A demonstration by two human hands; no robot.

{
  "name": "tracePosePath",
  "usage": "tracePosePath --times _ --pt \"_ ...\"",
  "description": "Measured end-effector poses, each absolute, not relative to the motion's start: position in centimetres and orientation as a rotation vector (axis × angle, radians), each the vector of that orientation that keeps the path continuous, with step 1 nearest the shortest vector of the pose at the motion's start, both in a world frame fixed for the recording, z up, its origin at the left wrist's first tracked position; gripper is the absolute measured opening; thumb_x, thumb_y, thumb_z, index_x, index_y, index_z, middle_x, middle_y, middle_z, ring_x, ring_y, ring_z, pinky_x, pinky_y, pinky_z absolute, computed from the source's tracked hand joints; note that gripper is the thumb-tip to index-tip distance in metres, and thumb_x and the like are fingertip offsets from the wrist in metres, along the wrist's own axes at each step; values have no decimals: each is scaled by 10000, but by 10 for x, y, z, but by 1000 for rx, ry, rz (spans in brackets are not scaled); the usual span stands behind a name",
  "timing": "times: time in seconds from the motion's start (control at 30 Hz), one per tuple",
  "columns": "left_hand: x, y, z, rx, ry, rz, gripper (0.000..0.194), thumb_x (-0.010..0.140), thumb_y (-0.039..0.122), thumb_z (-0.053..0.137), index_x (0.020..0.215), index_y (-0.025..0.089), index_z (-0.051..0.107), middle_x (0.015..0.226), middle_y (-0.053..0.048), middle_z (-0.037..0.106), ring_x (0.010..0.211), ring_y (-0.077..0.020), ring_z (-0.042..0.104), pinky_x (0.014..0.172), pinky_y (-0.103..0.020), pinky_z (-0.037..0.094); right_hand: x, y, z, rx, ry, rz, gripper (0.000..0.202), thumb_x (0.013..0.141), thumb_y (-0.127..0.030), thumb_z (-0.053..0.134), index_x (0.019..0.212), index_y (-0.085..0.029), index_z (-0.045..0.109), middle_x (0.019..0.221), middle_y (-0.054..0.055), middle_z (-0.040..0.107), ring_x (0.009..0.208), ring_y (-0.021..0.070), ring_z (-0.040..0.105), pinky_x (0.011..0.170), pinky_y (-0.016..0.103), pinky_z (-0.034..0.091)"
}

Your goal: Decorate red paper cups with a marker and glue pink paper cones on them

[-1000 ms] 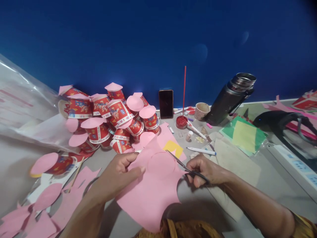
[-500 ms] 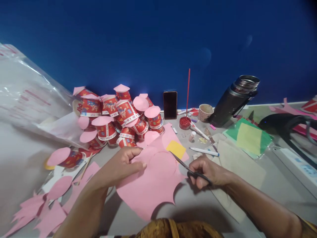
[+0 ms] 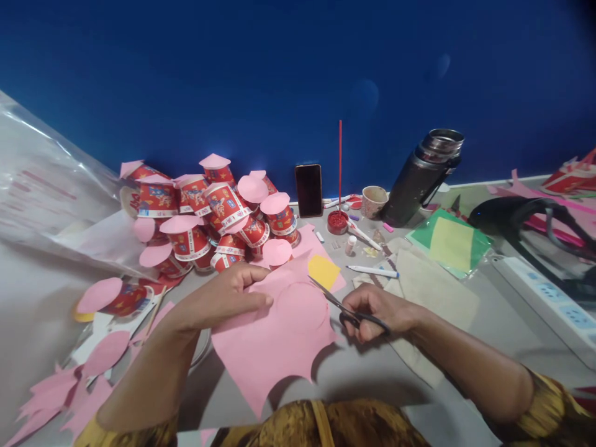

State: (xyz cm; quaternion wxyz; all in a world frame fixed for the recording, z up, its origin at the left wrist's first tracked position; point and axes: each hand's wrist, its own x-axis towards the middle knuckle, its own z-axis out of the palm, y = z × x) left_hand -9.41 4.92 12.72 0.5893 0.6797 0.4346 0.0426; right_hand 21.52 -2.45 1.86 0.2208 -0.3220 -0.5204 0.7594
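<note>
L hand (image 3: 235,298): palm down, thumb on top, grip pinching pink sheet (image 3: 274,338) above surface (image 3: 354,366). R hand (image 3: 375,313) at sheet's R edge, fingers curled, grip w/ scissors (image 3: 347,312) angled up-L.

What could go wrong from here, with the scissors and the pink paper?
The scissors in the right hand might stray over the faint circle drawn on the pink paper. Their tips look close to the yellow paper and could nick it. The black flask has its mouth open, so a bump might spill anything inside.
</note>
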Motion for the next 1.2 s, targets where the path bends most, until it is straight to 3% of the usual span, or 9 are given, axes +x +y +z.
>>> tracePosePath --times 0.4,0.73,1.2 --pt "-92 49 127 1627 1064 91 207 751 380 711 723 179 667 733 -14 693 653 -180 639 538 -230 489 213 -24 18 -898 -1471 2066 564 630 -603 954 763 -115 705 677 -3 655 570 81 526 512 174 402" --pt "-94 49 123 1627 1013 127 265 745 419 731 795 159 711 709 -27 691 743 -239 696 631 -290 551 212 -25 15 -970 -1446 2057 554 593 -584 967 726 -118 699 670 13 669 575 85 529 491 168 392" --pt "-93 49 129 1657 1004 107 238 757 378 706 766 142 685 750 -5 646 680 -157 581 586 -231 463 212 -26 15 -1017 -1475 2015 560 601 -613 951 733 -118 724 667 23 675 568 88 526 478 164 380"
